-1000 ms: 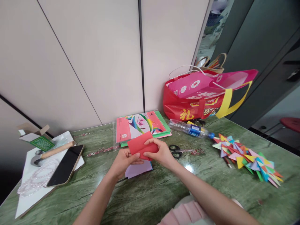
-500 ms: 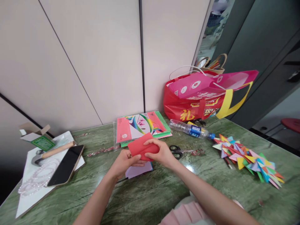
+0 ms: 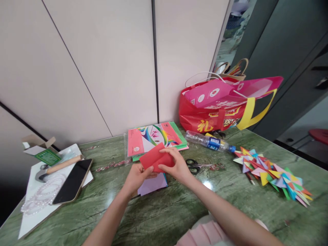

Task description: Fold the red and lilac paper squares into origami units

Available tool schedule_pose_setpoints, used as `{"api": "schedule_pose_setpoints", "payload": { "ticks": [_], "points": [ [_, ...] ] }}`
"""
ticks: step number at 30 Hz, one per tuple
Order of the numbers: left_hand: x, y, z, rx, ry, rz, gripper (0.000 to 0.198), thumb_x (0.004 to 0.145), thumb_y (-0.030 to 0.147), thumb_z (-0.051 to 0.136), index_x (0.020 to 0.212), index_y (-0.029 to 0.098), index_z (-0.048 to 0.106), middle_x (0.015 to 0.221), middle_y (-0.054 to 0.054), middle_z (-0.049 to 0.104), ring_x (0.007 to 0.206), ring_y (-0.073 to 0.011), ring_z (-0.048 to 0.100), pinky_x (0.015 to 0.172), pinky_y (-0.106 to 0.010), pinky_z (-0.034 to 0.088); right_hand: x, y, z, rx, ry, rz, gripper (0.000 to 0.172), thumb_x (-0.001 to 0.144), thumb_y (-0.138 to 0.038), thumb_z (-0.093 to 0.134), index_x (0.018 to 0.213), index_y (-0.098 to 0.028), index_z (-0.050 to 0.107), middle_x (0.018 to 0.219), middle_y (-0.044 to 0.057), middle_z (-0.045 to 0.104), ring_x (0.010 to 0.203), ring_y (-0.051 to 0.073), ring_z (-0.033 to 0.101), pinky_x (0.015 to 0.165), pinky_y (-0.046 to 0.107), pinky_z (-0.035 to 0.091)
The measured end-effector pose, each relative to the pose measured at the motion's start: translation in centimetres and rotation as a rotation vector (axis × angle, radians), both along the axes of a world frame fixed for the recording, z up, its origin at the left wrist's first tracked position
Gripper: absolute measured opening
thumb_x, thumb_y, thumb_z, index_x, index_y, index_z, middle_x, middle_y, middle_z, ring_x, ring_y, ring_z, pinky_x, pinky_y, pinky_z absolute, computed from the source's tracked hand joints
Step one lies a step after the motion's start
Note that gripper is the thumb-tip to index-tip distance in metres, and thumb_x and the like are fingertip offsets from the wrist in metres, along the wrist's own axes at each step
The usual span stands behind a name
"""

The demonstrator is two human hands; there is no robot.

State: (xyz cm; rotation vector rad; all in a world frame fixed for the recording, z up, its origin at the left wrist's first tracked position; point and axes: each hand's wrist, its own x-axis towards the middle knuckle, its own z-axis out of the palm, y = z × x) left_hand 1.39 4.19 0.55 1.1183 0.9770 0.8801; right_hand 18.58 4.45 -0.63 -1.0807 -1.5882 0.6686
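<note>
A creased sheet of red paper (image 3: 153,158) is held up between my two hands, above the green marbled table (image 3: 107,212). My left hand (image 3: 138,177) pinches its lower left part, thumb on top and fingers beneath. On the right side, my right hand (image 3: 178,167) grips the paper between thumb and fingers. Below the hands lies a lilac sheet of paper (image 3: 153,184) with a blue edge showing under it. Scissors with black handles (image 3: 194,166) lie just right of my right hand.
Behind the hands lies a pack of coloured paper (image 3: 153,136). To the right are a plastic bottle (image 3: 207,140), a red gift bag (image 3: 212,109) and folded paper stars (image 3: 274,174). A hammer (image 3: 58,167), phone (image 3: 73,181) and small box (image 3: 46,153) sit at left.
The fingers of my right hand have lifted and straightened slightly along the red paper's upper edge. The paper's right part has opened a little. Both hands stay in nearly the same place.
</note>
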Motion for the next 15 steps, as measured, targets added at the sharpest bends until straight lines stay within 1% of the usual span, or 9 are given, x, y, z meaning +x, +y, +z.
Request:
{"api": "schedule_pose_setpoints", "payload": {
  "ticks": [3,5,6,10,15],
  "points": [
    [0.2,0.1,0.1,0.028,-0.025,0.1,0.035,0.06,0.031,0.073,0.084,0.006,0.069,0.074,-0.014,0.072,0.072,-0.0275,0.068,0.077,-0.042,0.05,-0.5,0.0,-0.8,0.006,0.045,-0.076,0.063,0.059,-0.024,0.071,0.117,-0.024,0.045,0.114,0.009,0.049,0.102,0.024,0.049,0.086,0.037,0.041],
    [0.4,0.0,0.1,0.036,-0.042,0.123,0.034,0.06,0.03,0.073,0.084,0.007,0.069,0.074,-0.012,0.072,0.074,-0.0273,0.067,0.079,-0.042,0.05,-1.0,0.0,-1.6,-0.011,0.073,-0.133,0.077,0.056,-0.026,0.073,0.124,-0.023,0.036,0.117,0.01,0.047,0.106,0.026,0.047,0.088,0.039,0.041],
    [0.6,-0.1,0.1,0.036,-0.05,0.121,0.033,0.06,0.03,0.073,0.084,0.008,0.069,0.075,-0.012,0.072,0.075,-0.0273,0.067,0.08,-0.042,0.049,-1.3,-0.1,-2.0,-0.013,0.092,-0.156,0.08,0.056,-0.026,0.072,0.126,-0.023,0.033,0.117,0.01,0.047,0.107,0.026,0.046,0.088,0.04,0.041],
    [1.4,-0.5,-0.1,0.03,-0.099,0.107,0.03,0.063,0.03,0.071,0.084,0.009,0.069,0.075,-0.01,0.073,0.082,-0.0275,0.066,0.083,-0.042,0.049,-2.3,-0.2,-3.0,-0.02,0.154,-0.183,0.082,0.058,-0.024,0.07,0.129,-0.022,0.027,0.117,0.011,0.048,0.11,0.028,0.046,0.087,0.04,0.042],
    [2.1,-0.8,-0.8,0.022,-0.178,0.145,0.026,0.063,0.028,0.071,0.079,0.008,0.069,0.078,-0.009,0.073,0.082,-0.0263,0.066,0.084,-0.041,0.048,-2.6,-0.6,-2.6,-0.066,0.188,-0.189,0.083,0.059,-0.019,0.067,0.13,-0.022,0.022,0.117,0.011,0.049,0.109,0.027,0.048,0.087,0.04,0.043]
  ]
}}
